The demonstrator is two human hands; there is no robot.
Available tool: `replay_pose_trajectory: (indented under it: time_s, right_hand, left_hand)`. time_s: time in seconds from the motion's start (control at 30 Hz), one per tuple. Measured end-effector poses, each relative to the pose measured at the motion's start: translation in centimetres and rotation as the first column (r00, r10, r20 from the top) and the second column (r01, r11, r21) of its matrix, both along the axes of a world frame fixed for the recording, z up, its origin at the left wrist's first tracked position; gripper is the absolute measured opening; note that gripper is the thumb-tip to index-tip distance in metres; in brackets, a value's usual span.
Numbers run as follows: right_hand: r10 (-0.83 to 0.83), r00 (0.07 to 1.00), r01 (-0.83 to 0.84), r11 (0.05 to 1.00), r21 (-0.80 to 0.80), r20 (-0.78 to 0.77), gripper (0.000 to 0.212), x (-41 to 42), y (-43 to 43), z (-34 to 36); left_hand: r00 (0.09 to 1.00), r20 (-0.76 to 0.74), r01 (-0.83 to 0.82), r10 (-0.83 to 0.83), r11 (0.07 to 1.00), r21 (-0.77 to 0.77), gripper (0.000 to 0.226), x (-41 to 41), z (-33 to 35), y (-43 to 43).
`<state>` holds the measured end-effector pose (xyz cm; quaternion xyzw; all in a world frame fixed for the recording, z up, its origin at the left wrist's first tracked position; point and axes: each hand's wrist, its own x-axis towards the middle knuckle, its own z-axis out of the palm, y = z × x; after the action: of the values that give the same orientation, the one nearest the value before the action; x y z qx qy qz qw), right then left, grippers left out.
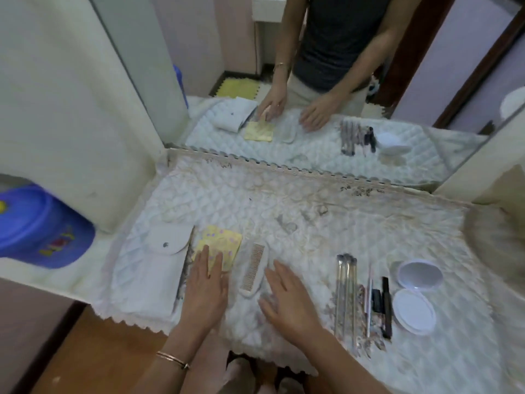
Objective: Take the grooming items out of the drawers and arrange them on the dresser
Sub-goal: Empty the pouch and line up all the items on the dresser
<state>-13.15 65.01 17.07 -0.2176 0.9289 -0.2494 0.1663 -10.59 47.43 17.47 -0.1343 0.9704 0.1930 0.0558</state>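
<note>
Left hand (206, 288): lower centre-left, fingers straight and together, tips pressing on the yellow packet (224, 243), nothing gripped.
Right hand (285, 300): lower centre, palm down, fingers spread and relaxed, holding nothing, just right of the comb (254, 268); touching the quilted cover (284, 200) or hovering over it, hard to call through the blur.
Yellow packet: centre-left, flat on the cover between white pouch (159, 257) and comb.
Comb: pale, tilted, lying between the two hands.
White pouch: left of the packet, flap closed.
Metal tools (345, 291): right of centre, slim silvery sticks side by side.
Black pencils (385, 305): just right of the tools, a thin white stick (369, 300) between.
Compact (420, 275): far right, opened flat, mirrored half above, white half below.
Wall mirror (326, 66): across the top, doubling hands and items.
</note>
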Motion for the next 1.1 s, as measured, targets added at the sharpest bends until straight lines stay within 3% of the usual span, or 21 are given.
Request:
replay_pose_trajectory:
  time_s: [0.13,0.2,0.33,0.5,0.6,0.73,0.83,0.93,0.97,1.03,1.1]
  right_hand:
    - [0.029,0.995,-0.016,0.99,0.143,-0.091,0.08,-1.3,-4.9,-1.4]
    - [0.002,0.989,0.033,0.97,0.241,-0.145,0.064,-1.6,-5.6,-1.6]
    - [-0.037,0.998,0.05,0.956,0.288,-0.049,0.048,-0.6,-4.0,-1.9]
    - [-0.176,0.98,0.196,0.926,0.322,-0.092,0.048,1.2,-0.6,-2.1]
    - [-0.253,0.966,0.259,0.916,0.307,-0.06,0.052,1.5,1.3,-1.5]
    - [-0.238,0.952,0.283,0.924,0.255,-0.195,0.061,1.1,4.5,-2.2]
    - [-0.225,0.97,0.243,0.914,0.324,-0.093,0.049,0.6,5.9,-1.2]
    - [-0.21,0.961,0.256,0.922,0.291,-0.181,0.081,0.5,7.0,-1.9]
    - [-0.206,0.961,0.253,0.923,0.291,-0.186,0.081,0.4,7.1,-1.6]
    - [-0.192,0.981,0.19,0.919,0.346,-0.031,0.068,0.4,7.3,-1.2]
    - [-0.189,0.982,0.17,0.914,0.369,0.015,0.059,0.3,7.8,-1.4]
  left_hand:
    - [0.994,0.074,0.079,-0.085,0.994,0.076,0.104,-0.7,-1.0,-2.9]
    - [0.985,0.108,0.131,-0.133,0.991,0.025,0.09,-1.4,-1.4,-3.6]
    - [0.961,0.174,0.228,-0.217,0.972,-0.048,0.059,-1.7,-2.9,-3.3]
    - [0.912,0.121,0.401,-0.392,0.914,-0.056,0.052,-0.7,-4.1,-0.2]
    - [0.891,0.096,0.448,-0.443,0.893,-0.045,0.064,-0.9,-3.3,2.3]
    - [0.871,0.037,0.492,-0.49,0.87,-0.041,0.054,-1.4,-2.8,4.5]
    - [0.841,-0.008,0.539,-0.541,0.839,-0.071,0.05,-1.7,-2.9,5.6]
    - [0.824,0.028,0.566,-0.567,0.818,-0.105,0.045,-1.6,-3.4,6.4]
    - [0.817,0.032,0.575,-0.575,0.811,-0.11,0.047,-1.4,-3.9,6.6]
    - [0.794,0.103,0.607,-0.599,0.779,-0.153,0.054,-0.8,-4.7,6.8]
    - [0.795,0.071,0.603,-0.602,0.771,-0.206,0.054,-0.7,-5.2,6.6]
